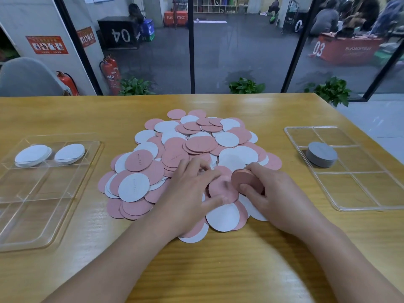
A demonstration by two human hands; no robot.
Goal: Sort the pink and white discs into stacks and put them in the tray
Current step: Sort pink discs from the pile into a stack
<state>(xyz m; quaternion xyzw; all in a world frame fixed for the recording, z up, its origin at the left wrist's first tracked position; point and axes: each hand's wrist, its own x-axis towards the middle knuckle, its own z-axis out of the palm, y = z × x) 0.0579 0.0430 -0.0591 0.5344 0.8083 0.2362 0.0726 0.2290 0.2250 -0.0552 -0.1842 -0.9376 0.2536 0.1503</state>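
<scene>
Head view: right hand [273, 193] grips a pink stack [244, 179] on edge, thumb in front, fingers behind; left hand [188, 193] rests spread (fingers relaxed) on a pink disc [220, 189] atop the pile [192, 147] on the counter [196, 270].

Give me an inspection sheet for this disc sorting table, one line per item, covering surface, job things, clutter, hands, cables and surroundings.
Surface: wooden table, bare wood in front.
Job's things: mixed pile of pink and white discs in the middle; left tray holds two white stacks in its far compartments; right tray holds one grey-looking stack.
Clutter: nothing seen.
Hands: left hand rests on the pile, thumb on a pink disc; right hand has a grip on a pink stack.
Cables: nothing seen.
Surroundings: glass wall, potted plants, fire extinguishers, numbered boxes, people beyond.
</scene>
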